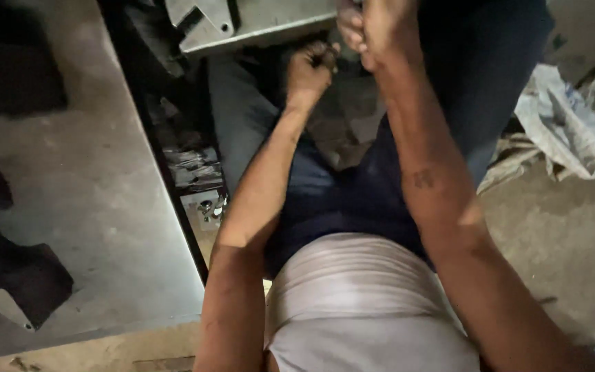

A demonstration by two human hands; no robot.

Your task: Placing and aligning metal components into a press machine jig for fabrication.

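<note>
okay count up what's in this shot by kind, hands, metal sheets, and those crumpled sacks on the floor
Hands: 2, left hand and right hand, both fisted
Metal sheets: 2, big sheet and small sheet
Crumpled sacks: 1, sack
Total: 5

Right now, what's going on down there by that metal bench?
A person stands looking down over their own pale shirt and dark trousers. Their left hand is closed into a fist just below a grey sheet-metal piece at the top of the view. Their right hand is clenched at that piece's edge; what it grips is hidden. A flat grey metal bench top lies to the left, crumpled pale sacking to the right.
</note>
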